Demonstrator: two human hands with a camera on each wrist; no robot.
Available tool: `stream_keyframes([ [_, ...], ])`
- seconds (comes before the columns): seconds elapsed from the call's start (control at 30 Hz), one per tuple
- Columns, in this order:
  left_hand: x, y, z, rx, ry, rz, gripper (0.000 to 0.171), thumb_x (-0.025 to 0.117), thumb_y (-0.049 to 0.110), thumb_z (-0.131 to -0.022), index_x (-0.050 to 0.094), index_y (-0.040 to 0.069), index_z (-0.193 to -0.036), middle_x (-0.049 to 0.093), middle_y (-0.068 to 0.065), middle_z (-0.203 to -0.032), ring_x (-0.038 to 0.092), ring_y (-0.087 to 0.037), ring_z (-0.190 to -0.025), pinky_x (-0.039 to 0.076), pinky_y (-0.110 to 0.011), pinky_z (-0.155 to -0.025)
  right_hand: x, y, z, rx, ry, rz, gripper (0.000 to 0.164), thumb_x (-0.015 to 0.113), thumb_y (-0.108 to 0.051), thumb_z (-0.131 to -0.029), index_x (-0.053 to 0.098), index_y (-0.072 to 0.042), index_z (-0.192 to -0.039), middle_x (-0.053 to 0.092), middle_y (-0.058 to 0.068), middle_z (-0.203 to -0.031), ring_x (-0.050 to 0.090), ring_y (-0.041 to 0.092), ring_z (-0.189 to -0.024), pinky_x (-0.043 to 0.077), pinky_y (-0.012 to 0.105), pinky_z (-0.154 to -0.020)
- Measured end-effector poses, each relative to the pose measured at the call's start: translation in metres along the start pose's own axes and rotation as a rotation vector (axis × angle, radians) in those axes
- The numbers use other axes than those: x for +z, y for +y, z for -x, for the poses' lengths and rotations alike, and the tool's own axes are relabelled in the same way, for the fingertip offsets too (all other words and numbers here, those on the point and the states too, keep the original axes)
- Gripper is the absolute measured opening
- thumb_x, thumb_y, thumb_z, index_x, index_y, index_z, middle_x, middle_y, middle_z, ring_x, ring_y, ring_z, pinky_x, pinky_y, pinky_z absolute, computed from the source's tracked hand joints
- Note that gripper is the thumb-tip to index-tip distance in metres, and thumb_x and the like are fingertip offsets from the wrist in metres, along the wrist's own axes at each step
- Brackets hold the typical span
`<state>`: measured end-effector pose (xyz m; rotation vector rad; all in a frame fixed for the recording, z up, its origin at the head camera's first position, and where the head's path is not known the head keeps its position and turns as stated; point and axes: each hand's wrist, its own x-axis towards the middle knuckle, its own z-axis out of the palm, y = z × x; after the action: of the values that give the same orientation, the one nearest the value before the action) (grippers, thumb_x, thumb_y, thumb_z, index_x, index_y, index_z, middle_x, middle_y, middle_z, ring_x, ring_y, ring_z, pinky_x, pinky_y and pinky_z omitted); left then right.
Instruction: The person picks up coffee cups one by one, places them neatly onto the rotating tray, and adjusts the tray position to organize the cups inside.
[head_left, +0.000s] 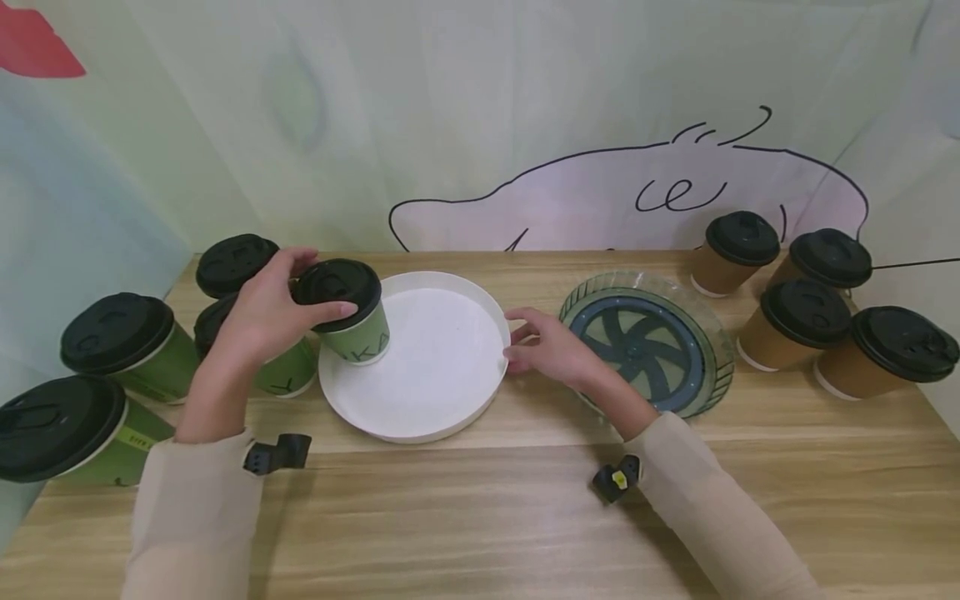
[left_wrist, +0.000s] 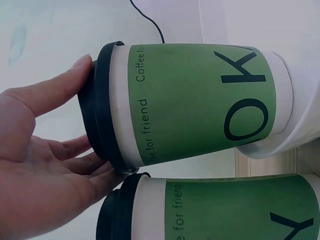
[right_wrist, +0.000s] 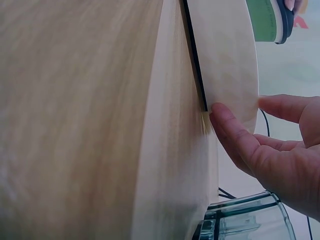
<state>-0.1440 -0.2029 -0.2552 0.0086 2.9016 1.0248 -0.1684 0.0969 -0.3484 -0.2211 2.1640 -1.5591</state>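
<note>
My left hand [head_left: 258, 321] grips a green paper coffee cup [head_left: 358, 340] by its black lid, thumb on one side and fingers on the other. In the left wrist view this cup [left_wrist: 195, 100] shows dark lettering, and its base overlaps the rim of a round white tray [head_left: 442, 375]. The cup is upright over the tray's left part. At the tray's right side, my right hand [head_left: 555, 348] holds the rim, with the thumb at the top edge and fingers against the outer wall, as the right wrist view shows. Another green cup [head_left: 288, 371] stands close beside the left hand.
More green lidded cups [head_left: 161, 367] stand along the left side. On the right, several brown lidded cups [head_left: 780, 337] are grouped. A clear ribbed round tray [head_left: 718, 362] with a blue spoked pattern sits right of the white one. A printed curtain [head_left: 487, 100] hangs behind the wooden table [head_left: 465, 517].
</note>
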Motion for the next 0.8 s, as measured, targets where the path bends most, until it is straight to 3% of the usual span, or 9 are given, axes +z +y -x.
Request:
stream_keyframes([
  [0.8, -0.0014, 0.0007, -0.0036, -0.035, -0.028, 0.031, 0.091, 0.07, 0.031, -0.08, 0.014, -0.002, -0.143, 0.021, -0.024, -0.145, 0.019, -0.041, -0.131, 0.02, -0.057, -0.102, -0.0005, 0.0003, -0.0002, -0.017, -0.01, -0.014, 0.054, 0.057, 0.002, -0.087, 0.035, -0.001, -0.136, 0.049, 0.024, -0.113, 0.062, 0.029, -0.091, 0.053, 0.033, -0.075],
])
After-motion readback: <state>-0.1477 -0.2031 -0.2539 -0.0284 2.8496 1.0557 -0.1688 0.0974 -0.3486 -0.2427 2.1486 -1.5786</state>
